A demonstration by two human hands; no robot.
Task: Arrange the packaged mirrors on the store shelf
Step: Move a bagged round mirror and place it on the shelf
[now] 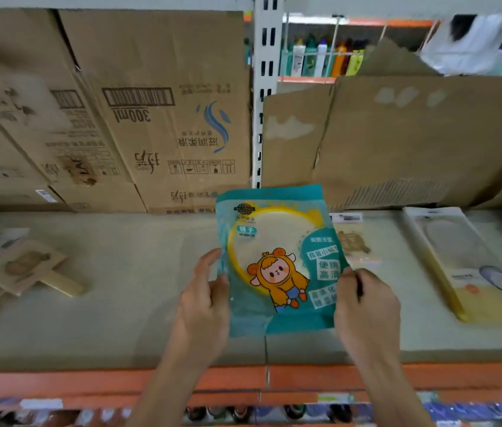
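Cardboard-lined shelf [120, 303] lies below as left hand [205, 298] and right hand [366, 303] each pinch a side edge of the mirror pack [277, 260] at frame centre, face up, seemingly to square it for placing.

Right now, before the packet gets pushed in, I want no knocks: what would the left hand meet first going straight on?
Probably the cardboard box at the back; the shelf between it and the left hand looks free, though depth is unclear.

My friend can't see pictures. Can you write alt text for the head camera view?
A left hand and a right hand grip the side edges of a teal packaged mirror with a cartoon sheep, over a store shelf. Cardboard boxes stand behind, and other packaged goods lie flat on it.
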